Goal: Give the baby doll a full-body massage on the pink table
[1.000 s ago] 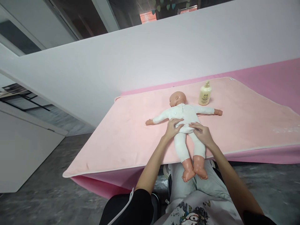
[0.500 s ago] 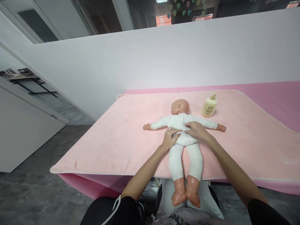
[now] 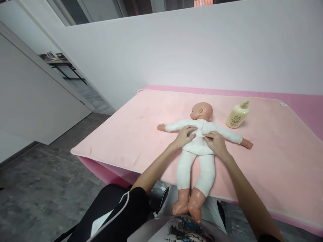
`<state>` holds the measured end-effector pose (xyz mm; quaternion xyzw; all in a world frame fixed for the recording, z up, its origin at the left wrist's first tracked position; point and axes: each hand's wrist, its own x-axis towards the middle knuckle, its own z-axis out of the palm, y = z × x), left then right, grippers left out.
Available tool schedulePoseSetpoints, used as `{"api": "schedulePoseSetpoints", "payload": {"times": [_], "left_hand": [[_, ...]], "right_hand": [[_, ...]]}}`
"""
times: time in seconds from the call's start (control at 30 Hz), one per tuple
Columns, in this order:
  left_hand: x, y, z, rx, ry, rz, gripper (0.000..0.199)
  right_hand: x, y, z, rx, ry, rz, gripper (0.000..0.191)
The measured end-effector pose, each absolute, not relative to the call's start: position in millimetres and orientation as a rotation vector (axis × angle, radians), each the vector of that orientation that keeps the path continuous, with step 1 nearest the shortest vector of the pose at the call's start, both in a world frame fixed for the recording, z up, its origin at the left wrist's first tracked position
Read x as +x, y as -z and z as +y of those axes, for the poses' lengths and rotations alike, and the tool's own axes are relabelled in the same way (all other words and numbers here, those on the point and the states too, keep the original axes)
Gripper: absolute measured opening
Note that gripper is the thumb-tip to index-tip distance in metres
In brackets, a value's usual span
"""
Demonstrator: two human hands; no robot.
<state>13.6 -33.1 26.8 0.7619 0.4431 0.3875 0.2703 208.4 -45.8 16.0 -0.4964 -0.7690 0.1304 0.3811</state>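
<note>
A baby doll (image 3: 202,148) with a white cloth body, bare plastic head, hands and feet lies stretched out on a pink blanket (image 3: 121,141). Its head is turned to the left, its arms spread wide, and its feet hang past the front edge. My left hand (image 3: 185,136) rests on the left side of the torso, fingers apart. On the right side of the torso, my right hand (image 3: 216,143) has fingertips and thumb pinched together on the doll's white cloth. A pale yellow pump bottle (image 3: 237,116) stands beyond the doll's right-side arm.
The blanket covers a table with a darker pink cloth (image 3: 308,104) under it. A white wall (image 3: 202,50) rises behind. At the left are a white door (image 3: 37,94) and grey floor (image 3: 45,178). A white cable (image 3: 113,218) runs by my left sleeve.
My left hand has moved up the torso and its fingers have spread from the cloth fold. My right hand still pinches near the middle. The view has tilted down and turned left.
</note>
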Motion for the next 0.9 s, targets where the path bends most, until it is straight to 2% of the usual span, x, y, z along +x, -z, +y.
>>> {"api": "schedulePoseSetpoints", "payload": {"times": [0.13, 0.27, 0.43, 0.57, 0.77, 0.9], "left_hand": [[20, -39, -24, 2.373, -0.737, 1.217, 0.025], [32, -37, -13, 2.530, -0.633, 1.355, 0.024], [32, -20, -12, 2.351, -0.919, 1.339, 0.023], [26, -13, -17, 2.172, -1.097, 1.288, 0.021], [23, -18, -23, 2.078, -1.183, 1.207, 0.017], [20, -33, -25, 1.964, -1.456, 1.297, 0.020]], "right_hand": [[207, -17, -48, -1.224, -0.320, -1.932, 0.024], [206, -17, -51, -1.241, -0.301, -1.883, 0.028], [203, -15, -48, -1.361, -0.269, -1.601, 0.031], [205, -10, -36, -1.403, -0.325, -1.684, 0.032], [213, -6, -17, -1.426, -0.289, -1.828, 0.017], [212, -5, -16, -1.450, -0.252, -1.814, 0.015]]}}
